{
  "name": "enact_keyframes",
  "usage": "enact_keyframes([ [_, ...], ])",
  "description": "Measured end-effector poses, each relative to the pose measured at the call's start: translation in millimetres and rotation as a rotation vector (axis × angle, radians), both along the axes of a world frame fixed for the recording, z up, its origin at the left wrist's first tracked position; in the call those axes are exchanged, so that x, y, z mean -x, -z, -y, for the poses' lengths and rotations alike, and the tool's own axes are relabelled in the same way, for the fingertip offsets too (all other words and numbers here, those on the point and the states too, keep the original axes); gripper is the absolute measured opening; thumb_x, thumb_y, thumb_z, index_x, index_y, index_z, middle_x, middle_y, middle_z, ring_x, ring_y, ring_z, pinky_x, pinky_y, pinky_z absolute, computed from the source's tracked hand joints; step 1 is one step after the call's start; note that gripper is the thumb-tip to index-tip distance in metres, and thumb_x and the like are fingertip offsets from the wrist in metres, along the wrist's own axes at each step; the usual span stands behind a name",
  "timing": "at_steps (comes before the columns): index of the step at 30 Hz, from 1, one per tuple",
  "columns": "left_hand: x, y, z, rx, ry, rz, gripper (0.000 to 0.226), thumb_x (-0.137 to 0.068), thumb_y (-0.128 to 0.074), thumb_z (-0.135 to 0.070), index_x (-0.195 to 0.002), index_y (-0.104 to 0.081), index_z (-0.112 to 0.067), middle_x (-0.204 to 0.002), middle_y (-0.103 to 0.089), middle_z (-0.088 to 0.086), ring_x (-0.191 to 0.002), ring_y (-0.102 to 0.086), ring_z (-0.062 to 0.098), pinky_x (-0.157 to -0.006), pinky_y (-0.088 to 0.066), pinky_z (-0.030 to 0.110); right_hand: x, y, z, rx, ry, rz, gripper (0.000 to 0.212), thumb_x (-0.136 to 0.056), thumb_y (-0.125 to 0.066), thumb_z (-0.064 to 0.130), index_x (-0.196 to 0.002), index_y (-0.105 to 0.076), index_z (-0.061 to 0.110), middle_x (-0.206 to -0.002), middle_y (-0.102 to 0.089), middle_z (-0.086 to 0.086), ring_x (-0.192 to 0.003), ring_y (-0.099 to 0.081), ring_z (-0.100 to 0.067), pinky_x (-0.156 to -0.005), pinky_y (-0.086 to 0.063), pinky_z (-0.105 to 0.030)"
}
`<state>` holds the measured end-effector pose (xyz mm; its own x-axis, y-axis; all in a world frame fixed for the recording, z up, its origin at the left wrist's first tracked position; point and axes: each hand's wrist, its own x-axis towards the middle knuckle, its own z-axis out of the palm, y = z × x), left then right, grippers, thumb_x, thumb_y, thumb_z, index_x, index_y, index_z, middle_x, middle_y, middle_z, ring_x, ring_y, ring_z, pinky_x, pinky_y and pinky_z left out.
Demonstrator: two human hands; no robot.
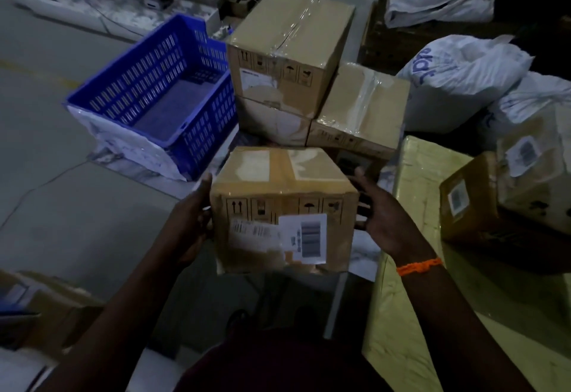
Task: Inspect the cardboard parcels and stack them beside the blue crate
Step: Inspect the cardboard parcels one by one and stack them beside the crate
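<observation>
I hold a taped cardboard parcel [282, 206] with a barcode label on its near face in front of me. My left hand [193, 221] presses its left side and my right hand [381, 218], with an orange wristband, presses its right side. Beyond it, right of the blue crate [154, 94], two parcels are stacked: the top parcel [287, 48] on the lower parcel [272, 122]. Another parcel [361, 110] lies against that stack's right side. The blue crate is tilted on white wrapping.
White sacks [463, 70] lie at the right. A yellow-wrapped bundle [411, 206] and more labelled cardboard boxes [494, 203] sit at my right. A small box [52, 314] lies at the lower left. Bare grey floor [46, 144] spreads to the left.
</observation>
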<state>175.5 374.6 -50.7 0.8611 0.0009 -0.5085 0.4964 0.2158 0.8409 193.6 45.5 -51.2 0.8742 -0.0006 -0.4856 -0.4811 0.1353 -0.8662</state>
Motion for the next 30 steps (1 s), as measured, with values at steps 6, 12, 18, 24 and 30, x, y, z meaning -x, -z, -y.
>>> enact_keyframes([
  [6,27.3,48.2,13.4,0.031,0.073,-0.155,0.043,-0.093,-0.065,-0.015,-0.135,-0.060,-0.026,-0.123,-0.072,0.002,-0.114,-0.067,0.029,-0.085,-0.060,0.053,27.5,42.0,5.9,0.104,-0.019,-0.098,0.030,-0.093,-0.070,0.011,-0.118,-0.069,0.027,-0.116,-0.075,-0.003,-0.099,-0.071,-0.024,-0.074,-0.054,-0.037],
  [12,42.5,85.4,21.7,-0.030,0.001,-0.162,0.052,-0.088,-0.065,0.004,-0.123,-0.063,-0.035,-0.126,-0.067,-0.002,-0.118,-0.061,0.027,-0.085,-0.056,0.044,48.8,77.8,5.1,0.110,-0.010,-0.172,0.034,-0.091,-0.067,0.003,-0.119,-0.066,0.022,-0.117,-0.075,-0.002,-0.110,-0.070,-0.034,-0.080,-0.059,-0.046],
  [18,36.8,79.8,21.9,-0.078,-0.027,-0.196,0.030,-0.097,-0.062,-0.009,-0.111,-0.062,-0.036,-0.121,-0.066,-0.004,-0.112,-0.062,0.018,-0.080,-0.054,0.042,41.0,82.4,8.7,0.025,0.074,-0.246,0.019,-0.104,-0.057,0.027,-0.114,-0.071,0.022,-0.119,-0.075,-0.006,-0.107,-0.071,-0.023,-0.080,-0.057,-0.040],
  [24,4.0,70.8,11.2,-0.178,0.034,-0.153,0.030,-0.102,-0.056,-0.037,-0.129,-0.061,-0.025,-0.127,-0.065,0.000,-0.119,-0.060,0.019,-0.077,-0.052,0.037,-11.0,82.3,35.3,-0.228,0.191,-0.318,0.052,-0.103,-0.051,0.050,-0.138,-0.061,0.013,-0.134,-0.065,-0.013,-0.126,-0.060,-0.031,-0.092,-0.053,-0.048],
  [30,-35.0,60.9,16.9,-0.225,0.076,-0.156,0.043,-0.102,-0.057,-0.031,-0.145,-0.050,-0.030,-0.134,-0.056,0.006,-0.125,-0.053,0.029,-0.093,-0.051,0.047,-36.8,64.3,11.1,-0.016,-0.077,-0.225,0.033,-0.101,-0.059,0.044,-0.129,-0.068,0.027,-0.129,-0.070,-0.008,-0.108,-0.069,-0.025,-0.082,-0.057,-0.039],
])
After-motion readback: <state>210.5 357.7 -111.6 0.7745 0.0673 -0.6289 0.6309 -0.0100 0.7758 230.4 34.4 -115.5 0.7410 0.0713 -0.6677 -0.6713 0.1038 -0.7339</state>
